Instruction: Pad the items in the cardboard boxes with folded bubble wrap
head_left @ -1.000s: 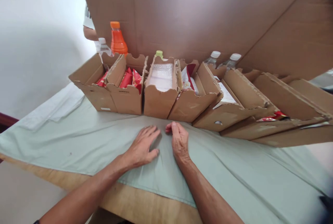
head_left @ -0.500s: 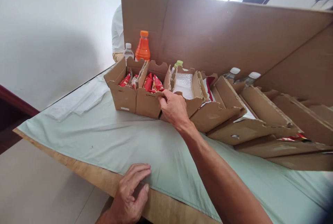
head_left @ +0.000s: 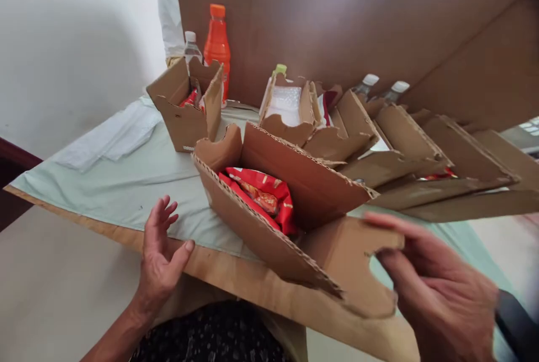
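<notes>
An open-topped cardboard box (head_left: 269, 255) sits turned at the table's front edge, its near end jutting over it. Inside lie red snack packets (head_left: 269, 196). My right hand (head_left: 438, 283) grips the box's near end wall, thumb inside the cut-out and fingers over the rim. To the left of the box, my left hand (head_left: 162, 250) hovers over the table edge with fingers spread, holding nothing. Another cardboard box (head_left: 185, 120) with a red packet stands alone farther back on the left.
A row of cardboard boxes (head_left: 379, 177) leans along the right, one holding bubble wrap (head_left: 284, 105). Behind stand an orange bottle (head_left: 217, 47), clear bottles (head_left: 366, 86) and a tall cardboard sheet (head_left: 320, 25). Clear plastic (head_left: 109, 134) lies on the green cloth (head_left: 168, 171). A person's sleeve shows behind.
The box with red packets has been pulled out of the row toward me and turned, leaving a gap. My right hand moved nearer and right with it; my left hand moved left and opened wider.
</notes>
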Available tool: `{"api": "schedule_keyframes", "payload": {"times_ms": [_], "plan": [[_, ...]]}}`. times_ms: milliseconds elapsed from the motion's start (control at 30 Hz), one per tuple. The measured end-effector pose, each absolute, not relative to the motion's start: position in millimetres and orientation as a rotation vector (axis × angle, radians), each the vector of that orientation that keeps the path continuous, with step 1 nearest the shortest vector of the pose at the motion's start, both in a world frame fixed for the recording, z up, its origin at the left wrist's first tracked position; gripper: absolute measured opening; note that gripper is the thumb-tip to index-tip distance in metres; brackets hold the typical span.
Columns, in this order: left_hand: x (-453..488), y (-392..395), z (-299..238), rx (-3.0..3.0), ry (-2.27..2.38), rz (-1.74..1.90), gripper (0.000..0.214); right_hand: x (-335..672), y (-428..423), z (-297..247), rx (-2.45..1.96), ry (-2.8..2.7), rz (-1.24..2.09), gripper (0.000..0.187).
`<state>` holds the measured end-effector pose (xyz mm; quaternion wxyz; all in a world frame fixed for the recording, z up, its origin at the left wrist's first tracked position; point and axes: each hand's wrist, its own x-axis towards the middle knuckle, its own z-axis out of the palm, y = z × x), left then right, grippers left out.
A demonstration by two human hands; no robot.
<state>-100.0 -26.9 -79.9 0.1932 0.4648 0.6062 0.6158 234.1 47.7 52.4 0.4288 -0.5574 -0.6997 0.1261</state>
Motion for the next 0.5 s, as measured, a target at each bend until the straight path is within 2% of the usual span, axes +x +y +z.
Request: {"api": "schedule_keyframes", "payload": {"times_ms": [100,233,300,400,500], "plan": [[-92,-24,-75,1.346,1.610,1.589,0.082,271,33,30,-1.368,-1.590,0.558,0.057],[-73,-20,-71,1.337,1.495,1.445,0.082,275,12,-12,-1.310,-1.848,0.671,0.069],[-64,-16,-69,1.318,1.447,1.424,0.083,260,8,-27,-1.347,-1.896,0.633,0.063],[-50,-4,-60,1.313,1.433,1.495,0.081,242,19,-32,-1.355,-1.872,0.575,0.041],[-31,22,-50,1.386,1.413,1.536,0.084,245,50,-26,-1.405,-1.771,0.455,0.043]]}}
